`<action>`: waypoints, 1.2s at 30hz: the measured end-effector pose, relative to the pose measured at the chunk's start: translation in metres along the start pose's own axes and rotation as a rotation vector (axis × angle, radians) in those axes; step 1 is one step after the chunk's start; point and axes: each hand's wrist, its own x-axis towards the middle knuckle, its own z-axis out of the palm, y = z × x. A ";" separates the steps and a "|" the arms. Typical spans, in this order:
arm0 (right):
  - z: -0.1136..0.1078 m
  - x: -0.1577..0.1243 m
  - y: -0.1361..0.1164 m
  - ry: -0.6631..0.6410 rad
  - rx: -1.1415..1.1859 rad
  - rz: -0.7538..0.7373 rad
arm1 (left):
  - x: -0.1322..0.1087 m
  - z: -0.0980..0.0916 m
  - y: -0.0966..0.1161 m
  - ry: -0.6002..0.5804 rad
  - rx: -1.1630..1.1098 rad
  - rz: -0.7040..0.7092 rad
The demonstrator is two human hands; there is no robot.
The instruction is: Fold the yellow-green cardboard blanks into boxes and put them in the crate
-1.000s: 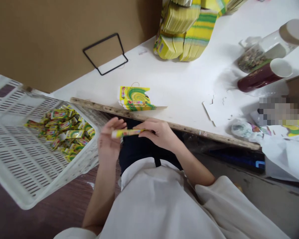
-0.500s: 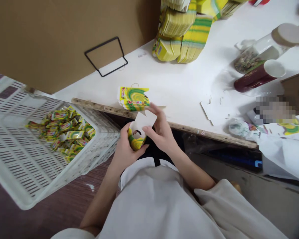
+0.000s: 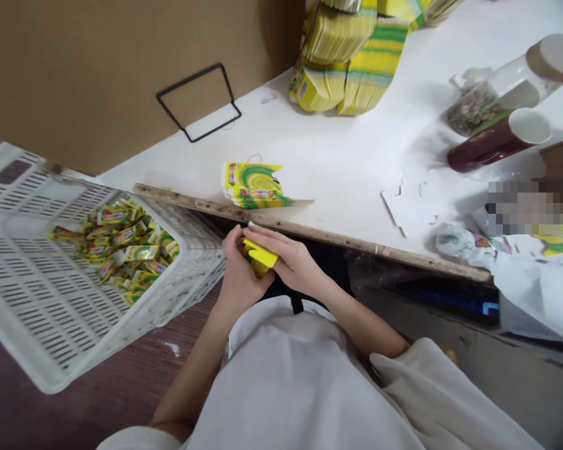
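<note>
Just off the table's front edge, a small yellow-and-green carton (image 3: 261, 256) is held between both hands. My left hand (image 3: 244, 275) wraps round its left side, with the fingers curled. My right hand (image 3: 293, 261) lies over the top and right side, its fingers pressed together on the cardboard flaps. Much of the carton is hidden by the fingers. Beyond the hands, a small pile of flat printed cartons (image 3: 256, 185) lies on the white table (image 3: 328, 162) near its wooden edge.
Left stands a white slatted crate (image 3: 37, 300) partly filled with small yellow-green packs (image 3: 126, 244). A brown cardboard box (image 3: 122, 62) rises behind it. Bundled flat cartons (image 3: 375, 62) sit at the back. A glass jar (image 3: 478, 106) and a dark red mug (image 3: 478, 149) are at right.
The carton's white flaps stood up before; now they are folded over and a yellow side faces up. My right hand has come down onto the carton, closer to my left.
</note>
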 end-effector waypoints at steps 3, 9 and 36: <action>-0.003 0.000 0.006 0.146 -0.047 0.008 | 0.005 -0.006 0.002 0.030 0.157 0.006; -0.025 0.000 0.013 -0.115 -0.198 0.029 | 0.011 -0.031 0.007 -0.105 0.162 -0.072; -0.038 0.084 0.035 0.343 -0.718 0.197 | 0.003 -0.007 -0.018 0.356 -0.853 -0.431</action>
